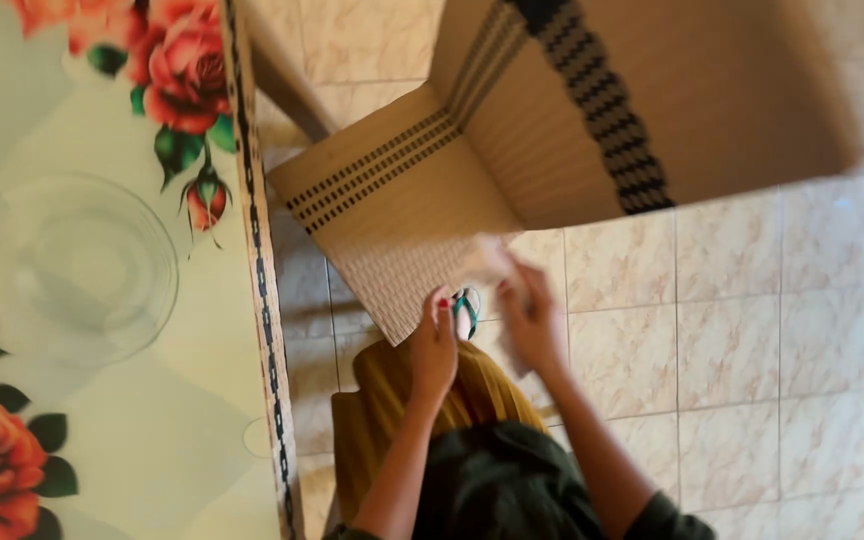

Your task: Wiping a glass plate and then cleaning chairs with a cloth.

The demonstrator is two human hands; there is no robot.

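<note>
While gripping the woven mat (552, 120), both hands' (482, 335) fingers (444, 305) pinched on its edge, beside floral table (152, 400).

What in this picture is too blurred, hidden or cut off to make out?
- Right hand, head view: motion-blurred; grip unclear.
- Woven cloth: top cut off by frame edge.
- Left hand: fingers curl over cloth edge, tips hidden.
- Glass bowl: transparent, contents indistinct.
</note>
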